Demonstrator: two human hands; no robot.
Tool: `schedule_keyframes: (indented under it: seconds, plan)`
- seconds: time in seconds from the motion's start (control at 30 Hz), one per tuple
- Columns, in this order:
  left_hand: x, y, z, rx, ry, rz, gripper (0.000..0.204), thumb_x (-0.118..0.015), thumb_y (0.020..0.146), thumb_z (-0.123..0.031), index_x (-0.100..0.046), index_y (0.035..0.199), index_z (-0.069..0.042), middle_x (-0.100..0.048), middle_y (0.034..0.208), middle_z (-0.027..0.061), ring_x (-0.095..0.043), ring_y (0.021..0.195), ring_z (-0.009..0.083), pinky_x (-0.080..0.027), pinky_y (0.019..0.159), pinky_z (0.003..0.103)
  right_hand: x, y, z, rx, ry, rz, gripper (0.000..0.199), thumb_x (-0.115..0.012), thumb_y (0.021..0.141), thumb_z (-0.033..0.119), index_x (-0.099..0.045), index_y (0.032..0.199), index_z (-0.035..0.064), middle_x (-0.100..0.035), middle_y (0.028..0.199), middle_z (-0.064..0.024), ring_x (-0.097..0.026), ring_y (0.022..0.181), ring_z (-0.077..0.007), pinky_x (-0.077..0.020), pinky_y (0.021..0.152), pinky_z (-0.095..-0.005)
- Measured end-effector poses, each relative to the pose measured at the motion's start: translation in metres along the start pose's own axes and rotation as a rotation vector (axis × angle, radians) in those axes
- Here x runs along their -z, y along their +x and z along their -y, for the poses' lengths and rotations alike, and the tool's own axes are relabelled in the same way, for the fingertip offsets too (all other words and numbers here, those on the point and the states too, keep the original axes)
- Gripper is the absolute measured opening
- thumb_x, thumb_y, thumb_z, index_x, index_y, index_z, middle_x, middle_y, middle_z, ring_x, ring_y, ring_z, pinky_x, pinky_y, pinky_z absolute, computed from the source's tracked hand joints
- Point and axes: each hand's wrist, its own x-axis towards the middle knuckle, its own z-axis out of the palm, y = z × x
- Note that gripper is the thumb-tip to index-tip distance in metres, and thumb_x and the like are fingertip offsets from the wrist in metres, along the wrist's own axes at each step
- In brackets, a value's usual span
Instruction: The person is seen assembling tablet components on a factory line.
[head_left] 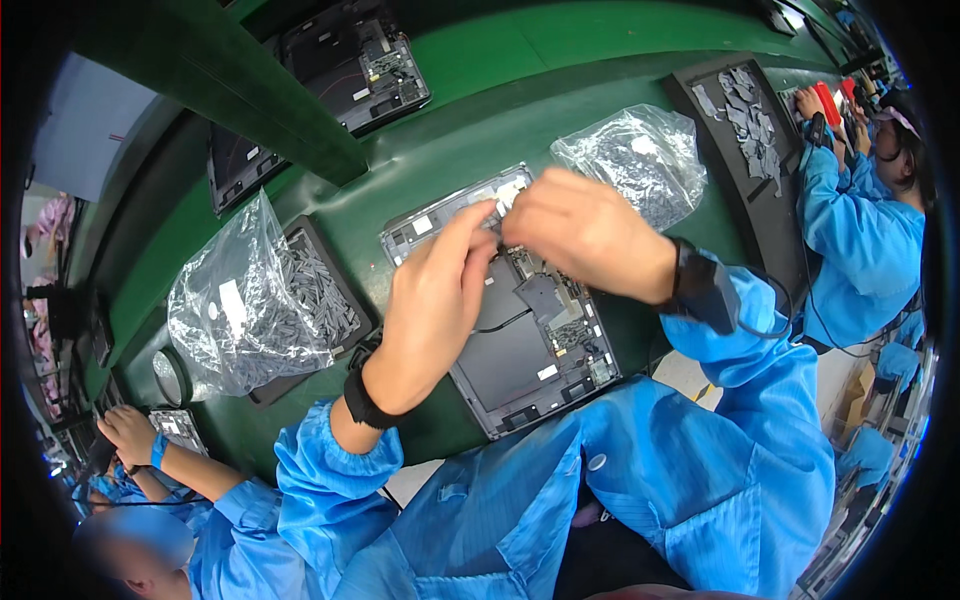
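Note:
An open laptop chassis (500, 370), dark grey with circuit boards and a thin black cable exposed, lies tilted in front of me on the green bench. Both hands meet above its far half. My left hand (437, 280) comes in from the left, fingers bent and drawn together, with the fingertips close to a small whitish patch. From the right, my right hand (585, 232) has its fingers curled downward in a pinch near the same spot. Whatever either hand pinches is too small or too hidden to name. A black band circles each wrist, the right one carrying a dark box.
A clear bag (235, 300) partly overlaps a tray (325, 285) of small grey strips at left. Another clear bag (640, 165) lies at right, beside a dark tray (715, 150) of grey pieces. A green post (230, 90) stands far left. Co-workers in blue sit on both sides.

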Motion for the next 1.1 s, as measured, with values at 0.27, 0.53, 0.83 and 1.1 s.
schedule_keyframes:
  seconds: [0.27, 0.53, 0.83, 1.1]
  plan:
    - [-0.019, 0.055, 0.034, -0.101, 0.375, 0.087, 0.014, -0.066, 0.081, -0.005, -0.069, 0.093, 0.000, -0.065, 0.092, 0.0149, -0.061, 0.090, 0.0344, -0.048, 0.080, 0.041, -0.019, -0.001, -0.054, -0.087, -0.205, 0.023, 0.006, -0.063, 0.074, 0.008, -0.059, 0.077, 0.0051, -0.054, 0.088, -0.0061, -0.057, 0.087, -0.0249, -0.0506, 0.071, -0.0366]
    - [-0.030, 0.064, 0.041, -0.149, 0.356, 0.074, 0.005, -0.068, 0.077, -0.006, -0.070, 0.080, -0.003, -0.062, 0.080, 0.0112, -0.061, 0.081, 0.0300, -0.051, 0.074, 0.041, -0.028, 0.004, -0.060, -0.058, -0.220, 0.043, 0.007, -0.063, 0.075, 0.008, -0.059, 0.080, 0.0054, -0.053, 0.087, -0.0065, -0.057, 0.087, -0.0250, -0.0512, 0.071, -0.0367]
    - [-0.035, 0.060, 0.043, -0.246, 0.432, 0.030, 0.007, -0.065, 0.078, -0.005, -0.063, 0.073, -0.002, -0.059, 0.077, 0.0113, -0.059, 0.078, 0.0293, -0.051, 0.072, 0.040, -0.023, 0.008, -0.085, -0.146, 0.165, 0.156, 0.009, -0.068, 0.080, 0.008, -0.067, 0.088, 0.0037, -0.062, 0.084, -0.0100, -0.063, 0.079, -0.0312, -0.0519, 0.069, -0.0412]
    - [-0.032, 0.052, 0.046, -0.260, 0.452, 0.059, 0.006, -0.067, 0.081, -0.005, -0.067, 0.084, -0.001, -0.063, 0.082, 0.0107, -0.060, 0.081, 0.0303, -0.049, 0.075, 0.040, -0.018, 0.011, -0.074, 0.047, -0.166, 0.236, 0.006, -0.065, 0.076, 0.010, -0.063, 0.075, 0.0037, -0.060, 0.077, -0.0098, -0.065, 0.078, -0.0287, -0.0541, 0.070, -0.0389]
